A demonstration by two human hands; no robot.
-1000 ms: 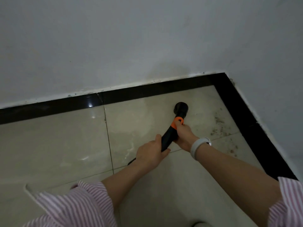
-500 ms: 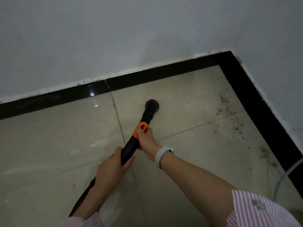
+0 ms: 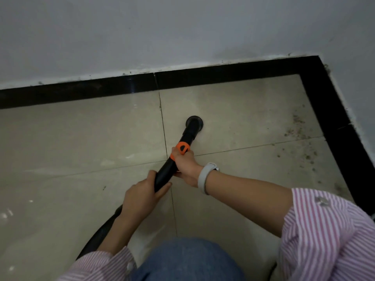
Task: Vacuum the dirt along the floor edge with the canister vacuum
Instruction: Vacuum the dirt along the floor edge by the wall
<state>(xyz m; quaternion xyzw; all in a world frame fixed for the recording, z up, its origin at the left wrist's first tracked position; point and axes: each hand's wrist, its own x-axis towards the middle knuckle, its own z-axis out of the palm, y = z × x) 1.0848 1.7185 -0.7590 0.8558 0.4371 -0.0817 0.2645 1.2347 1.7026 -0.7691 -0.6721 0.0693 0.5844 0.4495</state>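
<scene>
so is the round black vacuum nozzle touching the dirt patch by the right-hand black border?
Apart. The head view shows the round black vacuum nozzle on bare beige tile, with clean floor plainly between it and the dirt patch.

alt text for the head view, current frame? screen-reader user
Seen from above, a person grips a black vacuum wand with both hands, the left hand low on the tube and the right hand by its orange collar, with the round nozzle on beige floor tile. Scattered dirt lies to the right along the black border strip near the wall corner.
</scene>
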